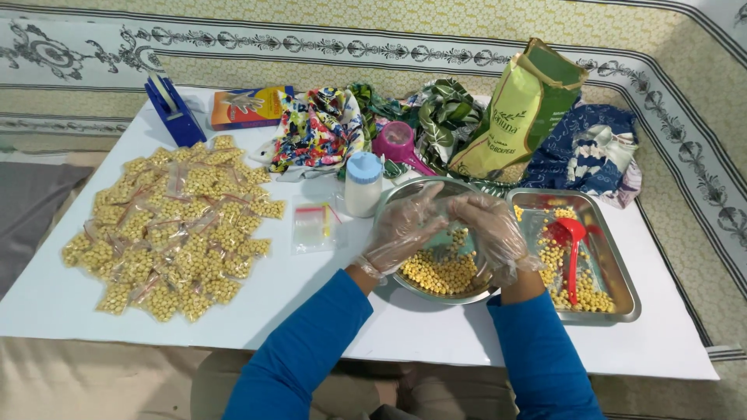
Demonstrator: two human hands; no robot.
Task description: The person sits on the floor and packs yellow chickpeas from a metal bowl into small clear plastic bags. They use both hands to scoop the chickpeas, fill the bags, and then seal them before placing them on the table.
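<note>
Head view, looking down on a white table [93, 303]. My left hand [405, 229] and right hand [490, 229], both in clear plastic gloves, meet above a round steel bowl [389, 204] that holds a layer of yellow chickpeas [440, 272] in its near half. The fingers of both hands are half curled and pinched towards each other at the fingertips; they seem to pinch something small and clear between them, but I cannot tell what it is. The hands cover the middle of the bowl, so part of its contents is hidden. Touching the bowl on its right stands a rectangular steel tray [622, 272] with scattered chickpeas and a red scoop [572, 249] lying in it. Just beside the bowl on its left stand a white jar with a pale blue lid [363, 185] and a small stack of empty clear zip bags [313, 227]. Further left lies a wide heap of filled chickpea packets [175, 229]. Along the far edge are a blue tape dispenser [173, 109], an orange box [249, 107], crumpled patterned cloths [319, 128], a pink measuring cup [397, 144], a green bag [517, 109] leaning upright, and a dark blue cloth [587, 148]. Nothing lies between my blue sleeves [311, 350] and the bowl.
</note>
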